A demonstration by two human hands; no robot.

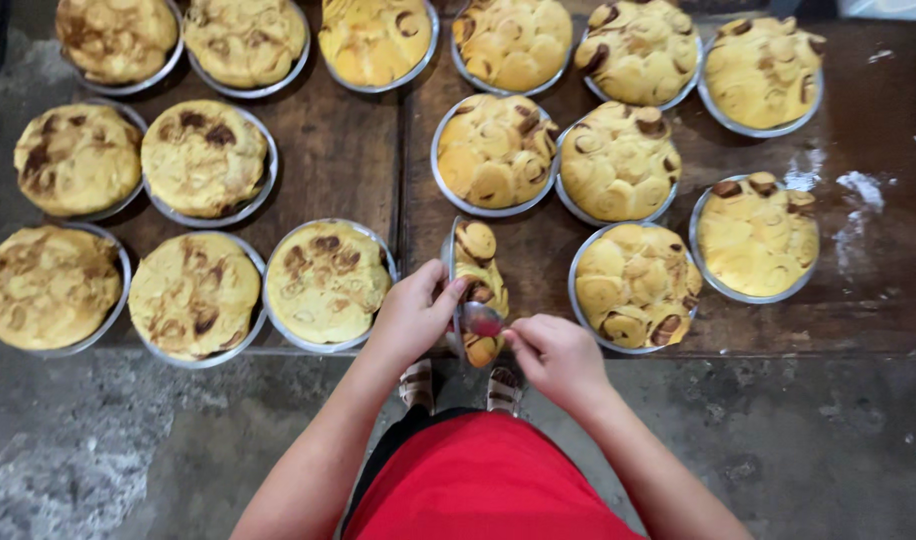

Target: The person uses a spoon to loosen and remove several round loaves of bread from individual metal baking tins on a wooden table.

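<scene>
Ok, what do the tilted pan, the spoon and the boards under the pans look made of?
Tilted pan: thin bare metal, likely aluminium, with a dull grey rim. Spoon: polished metal, its bowl glinting. Boards: dark, worn, unfinished-looking wood, with visible grain and a seam.

1. Buns (497, 150): golden yellow with brown swirls.
2. Pans (454, 262): silver.
3. Table (338, 150): dark brown, with white smears.
4. Floor (98, 450): grey, mottled.
5. Shirt (478, 480): red.
6. Spoon (481, 320): silver.
</scene>
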